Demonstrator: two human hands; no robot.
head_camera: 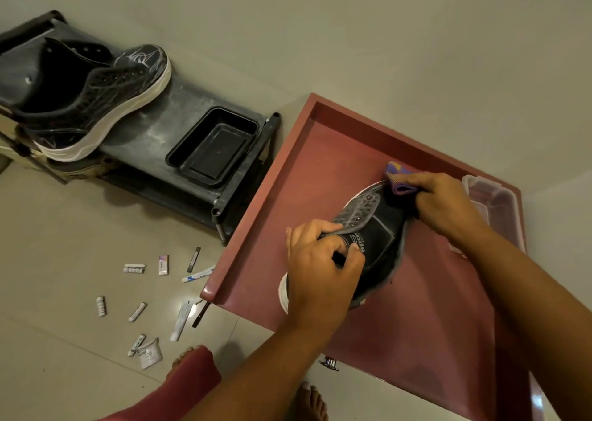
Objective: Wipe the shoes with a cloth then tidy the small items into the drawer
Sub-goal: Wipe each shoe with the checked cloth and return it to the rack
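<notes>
A black sneaker (381,228) with a white sole lies on the red cabinet top (307,164). My left hand (323,260) grips its tongue and collar. Against the toe end, my right hand (445,206) holds a folded purple cloth (398,179). The second black sneaker (89,100) sits on the black shoe rack (153,132) at the left. Several small items lie scattered on the tiled floor, among them tubes (197,273), small packets (134,268) and a sachet (149,353).
An empty black tray (213,146) rests on the rack beside the sneaker. A clear plastic container (493,203) stands at the cabinet's right edge. A round metal knob (330,363) shows below the cabinet front. My bare feet (312,401) stand on the floor near the items.
</notes>
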